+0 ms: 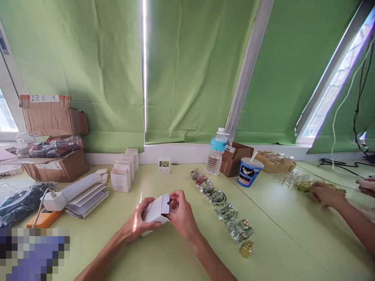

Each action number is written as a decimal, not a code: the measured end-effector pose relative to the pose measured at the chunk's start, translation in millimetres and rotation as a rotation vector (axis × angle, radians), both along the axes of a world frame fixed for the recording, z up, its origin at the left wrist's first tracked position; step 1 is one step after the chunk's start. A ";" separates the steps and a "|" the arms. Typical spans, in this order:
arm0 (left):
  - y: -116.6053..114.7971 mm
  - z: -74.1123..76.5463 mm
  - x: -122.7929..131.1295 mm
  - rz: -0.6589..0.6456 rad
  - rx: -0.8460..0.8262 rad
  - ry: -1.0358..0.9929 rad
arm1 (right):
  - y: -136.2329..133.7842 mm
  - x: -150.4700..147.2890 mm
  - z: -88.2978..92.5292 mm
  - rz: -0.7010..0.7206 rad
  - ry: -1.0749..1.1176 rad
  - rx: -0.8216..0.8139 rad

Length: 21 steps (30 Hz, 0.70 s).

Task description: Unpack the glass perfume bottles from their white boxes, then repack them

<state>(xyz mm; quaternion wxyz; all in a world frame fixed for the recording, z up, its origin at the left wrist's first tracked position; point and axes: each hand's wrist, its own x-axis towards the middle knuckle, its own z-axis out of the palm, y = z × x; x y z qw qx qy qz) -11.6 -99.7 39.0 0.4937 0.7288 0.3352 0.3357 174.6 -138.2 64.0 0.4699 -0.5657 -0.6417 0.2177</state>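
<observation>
On the pale yellow-green counter, the left hand holds a white rectangular cardboard box at seven o'clock; the right hand curls at its open end, grip unclear; overpressing could crease card, a sideways sweep topple round clear-glass bottles at five

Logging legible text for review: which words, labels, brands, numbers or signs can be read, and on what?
None reads clearly enough to quote.
Blue cup: lettering too blurred.
Water bottle: label too blurred.
Held white box: print too small.
Standing white boxes: print too small.
Small picture box: print too small.
Stacked cardboard boxes: labels too small.
Brown carton: label too small.
</observation>
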 end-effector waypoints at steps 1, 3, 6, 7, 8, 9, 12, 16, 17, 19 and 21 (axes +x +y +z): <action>-0.1 -0.3 0.3 0.000 -0.001 -0.002 | -0.4 -0.5 0.6 -0.004 -0.022 0.022; -0.1 -1.0 0.5 -0.003 -0.005 -0.001 | -1.8 -1.3 2.1 0.027 -0.091 0.086; 0.2 -1.1 0.0 -0.008 0.001 0.002 | -4.2 -3.0 3.2 0.025 -0.051 0.100; 0.2 -0.7 -0.2 -0.011 0.004 0.006 | -4.6 -3.9 3.1 -0.002 -0.023 0.079; 0.1 -0.1 -0.4 -0.014 0.004 0.012 | -4.9 -4.7 2.8 -0.030 -0.007 0.054; -0.1 0.6 -0.6 -0.014 0.002 0.018 | -5.0 -5.5 2.5 -0.047 -0.007 0.033; -0.2 2.0 -1.1 -0.004 -0.006 0.025 | -4.7 -7.1 2.2 -0.050 0.008 0.008; 1.4 0.8 -2.2 -0.008 -0.011 -0.013 | -4.3 -7.1 4.0 -0.058 0.116 0.007; 1.7 0.4 -2.4 -0.013 -0.016 -0.025 | -4.3 -6.5 4.8 -0.045 0.096 0.015; 1.6 -0.1 -2.5 -0.033 -0.030 -0.041 | -4.6 -4.7 6.5 0.007 -0.008 0.065; 0.3 -0.1 -2.2 -0.051 -0.033 -0.038 | -5.5 -2.0 7.9 0.071 -0.149 0.122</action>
